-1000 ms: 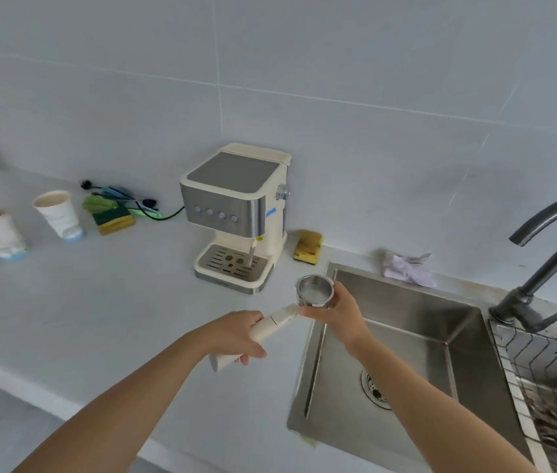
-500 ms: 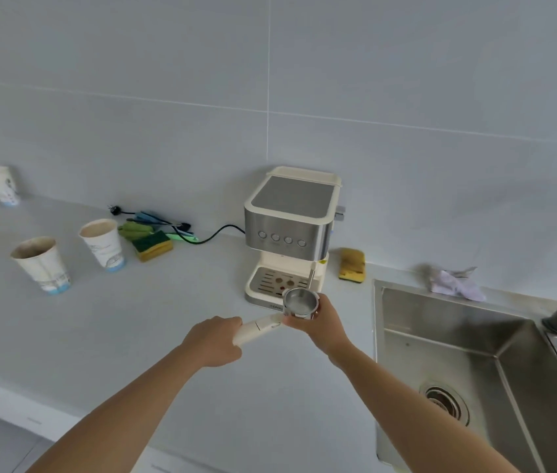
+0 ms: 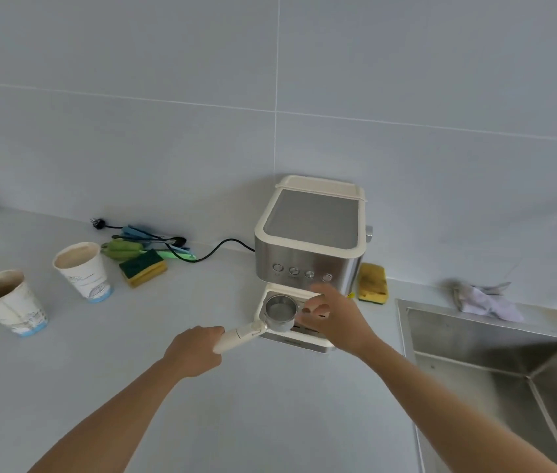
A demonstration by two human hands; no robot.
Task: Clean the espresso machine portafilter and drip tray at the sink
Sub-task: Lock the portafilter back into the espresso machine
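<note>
— Tabletop (image 3: 48, 387) first: pale grey, running under grey wall tiles, with the sink (image 3: 495, 370) sunk in at the right. What stands on it?

— Espresso machine (image 3: 311, 240), unplugged, its drip tray (image 3: 299, 336) in place at its foot. Two stained paper cups (image 3: 82, 271) and a sponge (image 3: 143, 268) sit well to the left.

— And the portafilter (image 3: 278, 312)?

— Held just over the tray. The left hand (image 3: 193, 351) has a closed grip on the cream handle, likely to keep the basket level. The right hand (image 3: 333, 319) is beside the basket, fingers spread, holding nothing, probably reaching for the tray.
</note>
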